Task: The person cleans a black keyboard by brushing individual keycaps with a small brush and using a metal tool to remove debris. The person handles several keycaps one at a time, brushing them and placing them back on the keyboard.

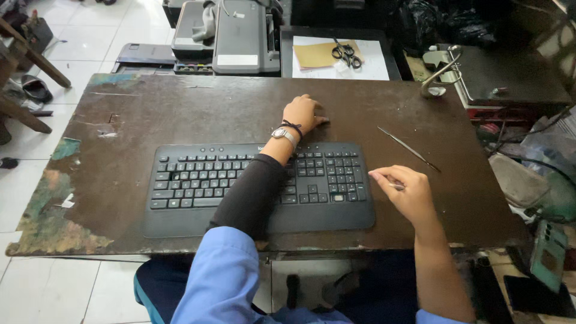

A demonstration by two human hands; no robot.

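Desk of dark brown wood [180,111], scuffed and patchy with teal and tan paint along its 9 o'clock edge, fills most of the head view. On it lies a wide black plastic keyboard [198,186] with a built-in palm rest and a number pad at its 3 o'clock end; it sits square to the desk's near edge, slightly toward 6 o'clock of the desk's centre.

The left hand [303,113] rests on the bare desktop just beyond the keyboard's far edge, at 12 o'clock from the number pad. Its forearm in a black sleeve crosses over the keys. The hand lies palm down, fingers loosely curled and pointing toward 3 o'clock, holding nothing that shows; a silver wristwatch [282,134] and a dark cord bracelet circle the wrist.

The right hand [408,193] hovers at the keyboard's 3 o'clock edge, just beside the number pad. Thumb and forefinger are pinched narrow around a small pale item, too small to identify.

A thin metal probe [408,148] lies slantwise on the desk at 12 o'clock from the right hand, apart from it. Black-handled scissors [347,53] rest on papers beyond the desk's far edge.
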